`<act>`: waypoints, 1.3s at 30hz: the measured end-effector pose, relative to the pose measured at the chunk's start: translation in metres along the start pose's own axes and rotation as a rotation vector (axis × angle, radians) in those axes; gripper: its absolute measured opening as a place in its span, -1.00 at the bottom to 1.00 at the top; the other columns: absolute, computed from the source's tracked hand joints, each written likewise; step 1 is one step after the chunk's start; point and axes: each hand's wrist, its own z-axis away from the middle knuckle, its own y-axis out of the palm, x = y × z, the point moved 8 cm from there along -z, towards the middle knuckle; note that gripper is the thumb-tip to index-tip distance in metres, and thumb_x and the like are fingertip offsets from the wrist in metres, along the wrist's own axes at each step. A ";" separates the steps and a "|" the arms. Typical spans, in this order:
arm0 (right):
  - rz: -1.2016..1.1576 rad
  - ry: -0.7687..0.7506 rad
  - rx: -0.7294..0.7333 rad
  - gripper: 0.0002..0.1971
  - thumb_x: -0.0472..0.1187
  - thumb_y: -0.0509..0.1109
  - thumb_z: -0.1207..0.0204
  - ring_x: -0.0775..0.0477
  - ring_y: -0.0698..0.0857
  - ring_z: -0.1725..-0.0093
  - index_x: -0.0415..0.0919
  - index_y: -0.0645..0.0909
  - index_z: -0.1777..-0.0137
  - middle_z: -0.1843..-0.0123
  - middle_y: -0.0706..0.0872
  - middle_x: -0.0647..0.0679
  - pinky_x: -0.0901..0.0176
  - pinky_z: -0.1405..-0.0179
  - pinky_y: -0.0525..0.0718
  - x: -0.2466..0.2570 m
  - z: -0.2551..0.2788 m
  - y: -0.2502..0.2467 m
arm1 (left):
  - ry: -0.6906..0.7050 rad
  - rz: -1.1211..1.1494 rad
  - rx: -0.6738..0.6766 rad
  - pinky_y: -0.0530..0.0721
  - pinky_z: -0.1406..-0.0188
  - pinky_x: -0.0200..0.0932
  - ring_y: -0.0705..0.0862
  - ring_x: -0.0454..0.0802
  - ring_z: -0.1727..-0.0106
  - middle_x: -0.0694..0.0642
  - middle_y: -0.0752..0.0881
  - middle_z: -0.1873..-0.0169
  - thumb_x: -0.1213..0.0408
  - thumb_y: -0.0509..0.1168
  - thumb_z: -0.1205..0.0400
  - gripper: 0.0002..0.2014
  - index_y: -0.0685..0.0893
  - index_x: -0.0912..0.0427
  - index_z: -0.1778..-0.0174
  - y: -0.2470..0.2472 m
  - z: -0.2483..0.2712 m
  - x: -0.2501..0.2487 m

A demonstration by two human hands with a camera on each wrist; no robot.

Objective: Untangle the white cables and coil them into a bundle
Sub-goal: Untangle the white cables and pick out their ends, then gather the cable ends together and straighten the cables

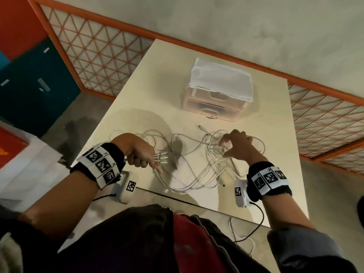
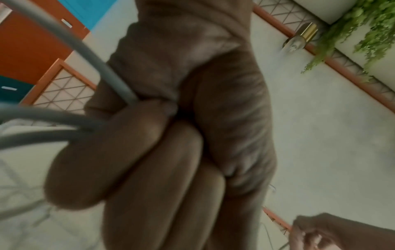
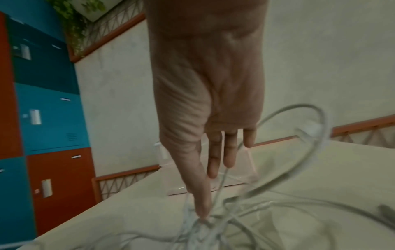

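Note:
Several white cables [image 1: 197, 170] lie tangled in loops across the cream table [image 1: 149, 79]. My left hand [image 1: 151, 162] holds a bunch of cable ends [image 1: 160, 157] at the left of the tangle. In the left wrist view its fingers [image 2: 132, 152] curl round the cables [image 2: 64, 118]. My right hand [image 1: 224, 149] arches over the right side of the tangle. Its fingers are spread, and the thumb tip [image 3: 200, 214] touches a knot of cables [image 3: 205, 226]. One cable loop [image 3: 299, 152] rises beside the right fingers. A loose plug [image 1: 201, 127] lies just beyond the tangle.
A translucent drawer box [image 1: 212, 105] topped with a white cloth [image 1: 220, 77] stands further back on the table. The table's near edge [image 1: 187, 201] runs close to my body. Teal and orange lockers [image 1: 29, 85] and an orange lattice rail [image 1: 98, 56] lie to the left.

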 end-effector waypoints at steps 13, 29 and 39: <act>0.046 -0.517 0.270 -0.57 -0.53 0.23 -0.40 -0.30 0.63 0.01 -0.24 0.66 -0.23 -0.03 0.59 -0.32 -0.02 0.08 0.59 0.141 -0.006 0.117 | 0.226 0.288 -0.033 0.07 0.76 -0.41 0.10 -0.23 0.66 -0.11 0.20 0.65 0.04 0.15 -0.70 -0.65 0.59 -0.01 -0.37 0.004 0.015 -0.003; -0.586 -0.464 -0.299 -0.92 -0.31 0.42 -0.51 -0.01 0.59 0.11 -0.30 0.67 0.04 0.07 0.65 -0.08 0.20 0.08 0.48 0.128 -0.010 -0.033 | 0.709 0.524 -0.882 0.24 0.62 -0.28 0.21 -0.10 0.62 0.04 0.29 0.63 0.21 0.54 -0.43 -0.75 0.63 0.19 0.13 -0.077 0.049 -0.045; -0.887 -0.527 -0.310 -0.88 -0.25 0.29 -0.63 -0.10 0.72 0.07 -0.32 0.54 -0.05 0.08 0.70 -0.23 0.03 -0.03 0.65 0.137 0.017 -0.102 | 0.863 0.384 -1.004 0.36 0.44 -0.25 0.38 -0.22 0.49 0.03 0.40 0.46 0.09 0.11 -0.73 -0.71 0.53 0.11 0.27 -0.078 0.063 -0.107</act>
